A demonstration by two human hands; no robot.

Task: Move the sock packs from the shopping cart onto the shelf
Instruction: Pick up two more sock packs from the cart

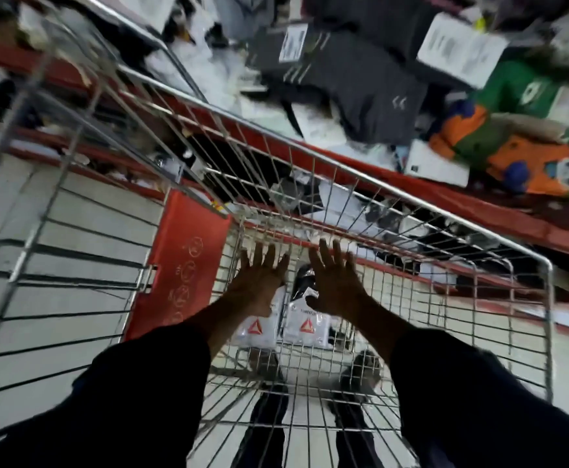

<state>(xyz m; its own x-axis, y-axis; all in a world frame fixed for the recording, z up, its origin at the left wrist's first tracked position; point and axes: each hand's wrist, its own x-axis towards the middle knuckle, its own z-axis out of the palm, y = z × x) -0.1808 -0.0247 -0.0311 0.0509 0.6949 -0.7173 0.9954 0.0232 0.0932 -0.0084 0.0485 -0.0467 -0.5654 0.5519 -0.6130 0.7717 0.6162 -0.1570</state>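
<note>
Two white sock packs with red triangle logos lie side by side on the floor of the wire shopping cart (361, 184): the left pack (254, 329) and the right pack (305, 327). A dark pack (301, 282) lies just beyond them. My left hand (259, 282) and my right hand (335, 282) reach down into the cart above the packs, fingers spread, holding nothing. The red-edged shelf (479, 204) runs along the cart's far side, piled with packaged socks and clothing.
The cart's red child-seat flap (181, 265) stands to the left of my hands. On the shelf lie dark garments (361, 82), white boxes (458, 49) and an orange and green item (519, 150). Pale tiled floor shows to the left. My feet show under the cart.
</note>
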